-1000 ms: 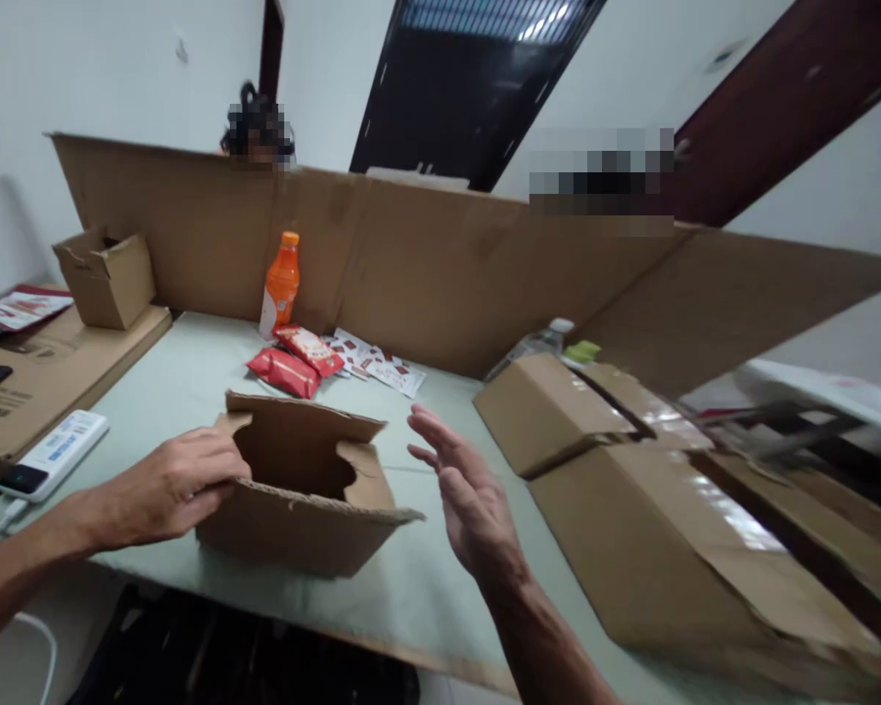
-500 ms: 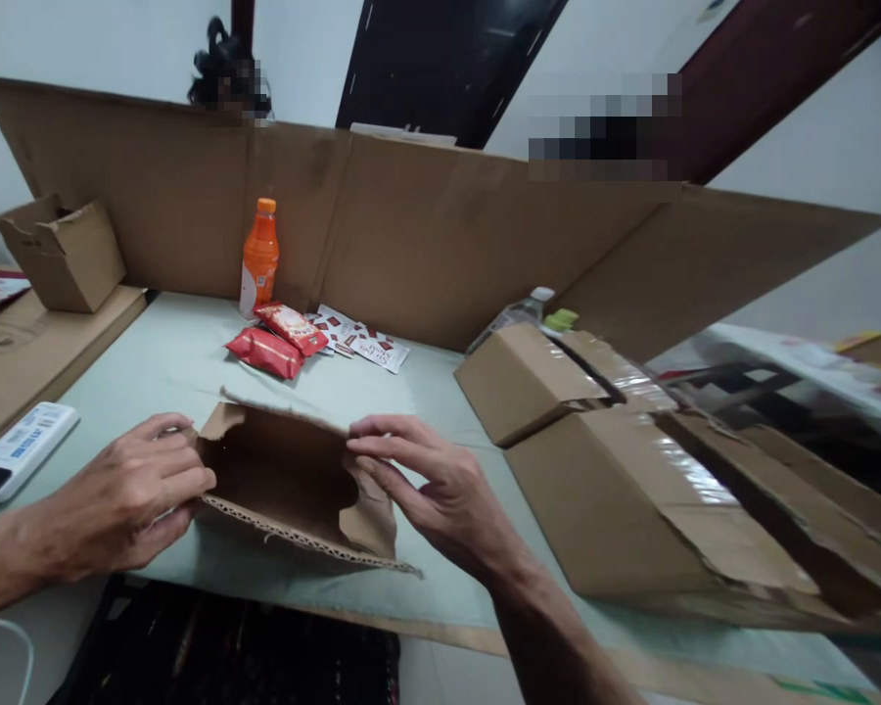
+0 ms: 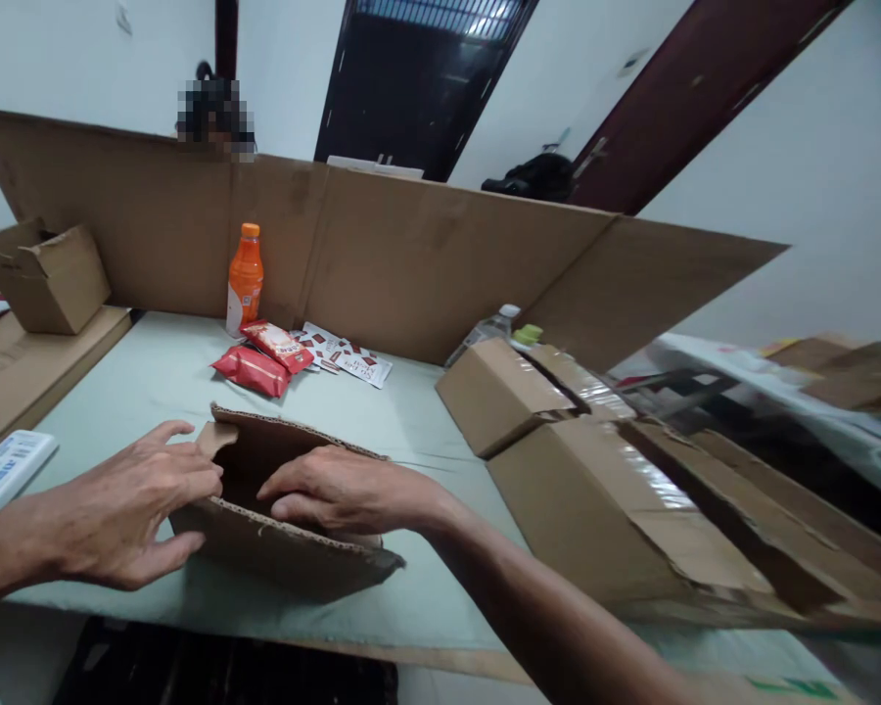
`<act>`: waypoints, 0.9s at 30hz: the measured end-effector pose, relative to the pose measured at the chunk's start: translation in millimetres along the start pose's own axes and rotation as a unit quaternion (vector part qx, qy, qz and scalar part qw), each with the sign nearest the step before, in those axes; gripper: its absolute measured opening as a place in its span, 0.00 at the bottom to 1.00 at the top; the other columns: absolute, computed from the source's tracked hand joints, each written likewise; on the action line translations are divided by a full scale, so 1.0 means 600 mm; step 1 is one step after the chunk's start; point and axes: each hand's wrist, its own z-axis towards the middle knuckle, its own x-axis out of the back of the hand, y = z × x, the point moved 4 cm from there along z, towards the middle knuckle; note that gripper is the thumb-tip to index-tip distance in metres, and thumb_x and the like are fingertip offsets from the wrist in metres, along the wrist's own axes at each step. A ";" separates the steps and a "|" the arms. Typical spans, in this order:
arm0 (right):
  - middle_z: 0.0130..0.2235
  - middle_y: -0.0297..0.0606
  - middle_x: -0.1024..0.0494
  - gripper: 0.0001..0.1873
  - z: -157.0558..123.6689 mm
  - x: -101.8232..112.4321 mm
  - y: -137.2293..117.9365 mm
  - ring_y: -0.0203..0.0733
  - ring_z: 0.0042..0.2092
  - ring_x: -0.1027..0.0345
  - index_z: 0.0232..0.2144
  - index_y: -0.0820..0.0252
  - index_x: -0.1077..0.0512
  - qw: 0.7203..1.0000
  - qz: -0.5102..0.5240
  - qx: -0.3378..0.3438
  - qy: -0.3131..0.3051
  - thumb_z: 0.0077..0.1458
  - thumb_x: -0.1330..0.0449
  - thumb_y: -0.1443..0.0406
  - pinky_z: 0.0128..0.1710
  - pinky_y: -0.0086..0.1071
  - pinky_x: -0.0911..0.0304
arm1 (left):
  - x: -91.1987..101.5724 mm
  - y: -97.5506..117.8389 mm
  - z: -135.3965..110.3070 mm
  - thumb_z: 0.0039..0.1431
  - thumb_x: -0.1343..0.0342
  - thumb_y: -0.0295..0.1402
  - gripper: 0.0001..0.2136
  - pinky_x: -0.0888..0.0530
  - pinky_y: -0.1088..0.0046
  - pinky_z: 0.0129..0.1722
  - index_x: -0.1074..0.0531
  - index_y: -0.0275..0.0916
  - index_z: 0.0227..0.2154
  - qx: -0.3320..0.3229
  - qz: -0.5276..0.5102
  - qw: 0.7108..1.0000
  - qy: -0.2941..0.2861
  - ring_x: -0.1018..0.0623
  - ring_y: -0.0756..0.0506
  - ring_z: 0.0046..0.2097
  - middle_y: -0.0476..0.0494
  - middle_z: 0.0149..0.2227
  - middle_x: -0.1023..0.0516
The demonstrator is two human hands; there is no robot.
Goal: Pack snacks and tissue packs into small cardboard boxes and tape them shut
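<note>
A small cardboard box (image 3: 279,560) stands on the pale green tabletop in front of me, its top uncovered. My right hand (image 3: 330,490) reaches over its right side into the mouth, fingers slightly bent and pointing left; nothing shows in them. The right flap is mostly hidden under this hand. At the left side, my left hand (image 3: 151,494) rests its loosely spread fingers by the rim and the small left flap (image 3: 218,439), thumb apart in front. The inside of the box is dark.
Behind the box lie red snack packets (image 3: 254,372), white printed sachets (image 3: 348,354) and an orange drink bottle (image 3: 245,279). Larger cardboard boxes (image 3: 573,499) stand right. A cardboard screen (image 3: 411,259) borders the back, with a person's head (image 3: 214,117) beyond. A white device (image 3: 11,470) lies left.
My right hand has gone from the right flap into the mouth of the box. The fingers of my left hand have loosened, and the box has tipped more upright. The view has shifted right.
</note>
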 end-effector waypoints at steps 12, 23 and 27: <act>0.49 0.46 0.15 0.12 -0.139 -0.024 0.041 0.52 0.51 0.20 0.47 0.57 0.19 0.970 -0.080 -0.176 0.144 0.65 0.41 0.64 0.52 0.44 0.27 | -0.041 -0.002 -0.030 0.55 0.44 0.24 0.09 0.24 0.41 0.53 0.26 0.41 0.38 0.054 0.047 0.997 0.027 0.25 0.27 0.61 0.26 0.67 0.31; 0.47 0.45 0.14 0.14 -0.077 0.036 0.222 0.49 0.47 0.19 0.47 0.56 0.18 0.920 -0.001 -0.171 0.352 0.68 0.42 0.59 0.49 0.43 0.23 | -0.056 0.008 -0.049 0.52 0.50 0.20 0.12 0.27 0.51 0.65 0.28 0.42 0.35 0.042 -0.026 0.994 0.098 0.37 0.37 0.72 0.37 0.74 0.42; 0.67 0.53 0.30 0.30 0.141 0.029 0.270 0.56 0.67 0.35 0.62 0.62 0.27 0.939 -0.148 -0.190 0.244 0.57 0.32 0.69 0.66 0.50 0.37 | -0.067 0.011 -0.057 0.50 0.44 0.22 0.13 0.28 0.53 0.66 0.26 0.43 0.38 0.066 -0.034 0.994 0.083 0.37 0.35 0.73 0.42 0.76 0.47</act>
